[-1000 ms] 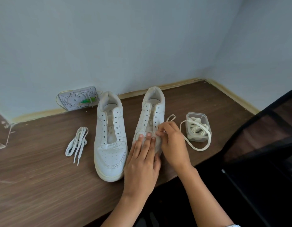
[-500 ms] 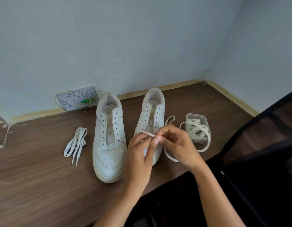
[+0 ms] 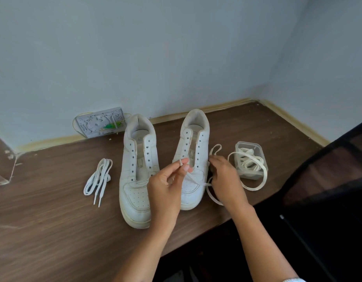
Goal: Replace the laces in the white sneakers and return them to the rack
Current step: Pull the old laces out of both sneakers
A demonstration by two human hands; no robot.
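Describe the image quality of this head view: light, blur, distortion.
Head view: soft, even daylight with faint shadows and no glare; wide-angle bend curves the table edge and walls; the left hand and right hand on the lace are slightly motion-blurred, the sneakers fairly sharp.

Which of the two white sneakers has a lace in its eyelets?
The sneaker on the right, where the left hand pulls a lace through; the left sneaker has none.

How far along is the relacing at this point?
Done: both sneakers stripped, old laces set aside. In hand: left hand pinches a new lace end at the right sneaker; right hand holds the rest. Left: all eyelets, left sneaker, racking.
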